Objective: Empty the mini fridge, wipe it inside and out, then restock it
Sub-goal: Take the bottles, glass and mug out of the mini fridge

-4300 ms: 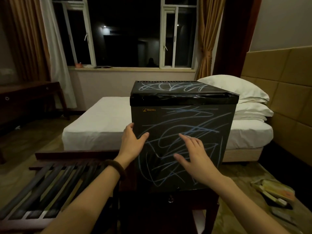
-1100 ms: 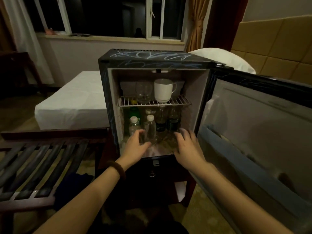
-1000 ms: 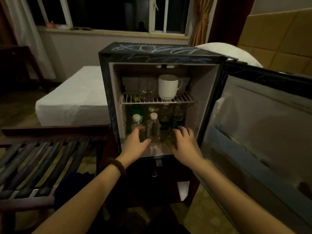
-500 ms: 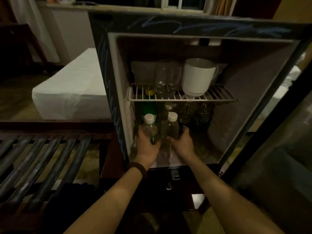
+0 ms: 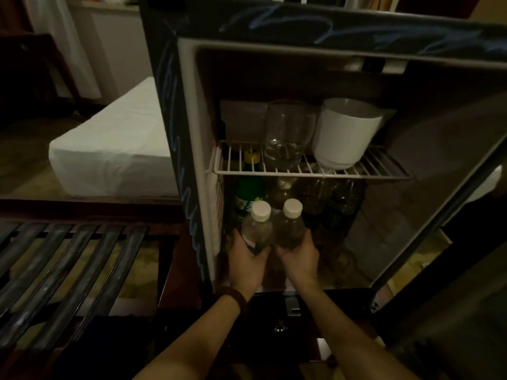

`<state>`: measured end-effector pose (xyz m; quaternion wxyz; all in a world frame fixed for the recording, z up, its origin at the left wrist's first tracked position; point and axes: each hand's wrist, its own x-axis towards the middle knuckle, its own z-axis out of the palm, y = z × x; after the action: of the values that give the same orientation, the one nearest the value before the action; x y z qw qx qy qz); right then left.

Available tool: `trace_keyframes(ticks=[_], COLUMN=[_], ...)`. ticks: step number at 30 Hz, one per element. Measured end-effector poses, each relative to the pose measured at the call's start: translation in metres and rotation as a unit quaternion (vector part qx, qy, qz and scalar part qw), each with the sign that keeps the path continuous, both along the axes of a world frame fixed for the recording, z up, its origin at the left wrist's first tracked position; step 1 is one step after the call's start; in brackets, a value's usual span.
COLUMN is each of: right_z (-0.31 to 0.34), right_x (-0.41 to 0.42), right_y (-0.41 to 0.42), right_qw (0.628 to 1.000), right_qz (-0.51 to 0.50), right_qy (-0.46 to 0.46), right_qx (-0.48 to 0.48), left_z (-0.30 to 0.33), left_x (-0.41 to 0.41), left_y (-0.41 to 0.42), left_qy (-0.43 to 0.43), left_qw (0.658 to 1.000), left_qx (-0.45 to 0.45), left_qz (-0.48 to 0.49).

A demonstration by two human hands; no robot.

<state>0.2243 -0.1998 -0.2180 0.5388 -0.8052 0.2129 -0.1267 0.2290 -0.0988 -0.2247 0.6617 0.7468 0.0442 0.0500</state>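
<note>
The black mini fridge [image 5: 175,105], scribbled with blue chalk, stands open in front of me. On its wire shelf [image 5: 310,171] stand a clear glass [image 5: 286,133] and a white mug [image 5: 345,133]. Below, two clear bottles with white caps stand side by side at the front. My left hand [image 5: 247,259] is wrapped around the left bottle [image 5: 256,229]. My right hand [image 5: 297,256] is wrapped around the right bottle [image 5: 289,226]. Behind them are a green bottle [image 5: 248,193] with a yellow cap and several darker bottles [image 5: 340,204], partly hidden.
The fridge door [image 5: 452,283] hangs open to the right. The fridge sits on a dark cabinet [image 5: 290,319]. A slatted wooden luggage rack [image 5: 63,264] stands to the left, and a white bed [image 5: 115,149] lies behind it.
The fridge door went from shut to open. My hands reached into the lower compartment and closed on the two front bottles, and my head has moved in closer.
</note>
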Motion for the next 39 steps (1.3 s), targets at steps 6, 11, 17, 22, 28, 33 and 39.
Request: trace_keyframes(ticks=[6,11,17,22,28,33,39], right_z=[0.030,0.058,0.077,0.067,0.031,-0.009,-0.048], right_x=[-0.050,-0.099,-0.134,-0.125,-0.090,-0.037,0.013], right_y=[0.006,0.032,0.092,0.174,0.278,0.329,0.361], right_qw=[0.995,0.990,0.982,0.977,0.970,0.970,0.966], right_qz=[-0.021,0.014,0.097,0.171,0.215,0.207,0.212], right_qy=[-0.089,-0.133,-0.163,-0.105,-0.016,0.047,0.127], right_qx=[0.029,0.046,0.011,0.076,0.115,0.115,0.078], left_z=[0.036,0.056,0.069,0.062,0.038,0.004,-0.045], left_x=[-0.043,-0.089,-0.133,-0.141,-0.125,-0.084,-0.028], left_y=[0.013,0.047,0.120,0.205,0.306,0.367,0.399], left_qy=[-0.090,-0.102,-0.110,-0.097,-0.052,0.009,0.065], left_qw=[0.995,0.993,0.994,0.993,0.988,0.979,0.963], left_qx=[-0.027,-0.024,-0.003,0.012,0.040,0.064,0.171], left_qz=[-0.032,-0.059,-0.005,0.065,0.143,0.195,0.198])
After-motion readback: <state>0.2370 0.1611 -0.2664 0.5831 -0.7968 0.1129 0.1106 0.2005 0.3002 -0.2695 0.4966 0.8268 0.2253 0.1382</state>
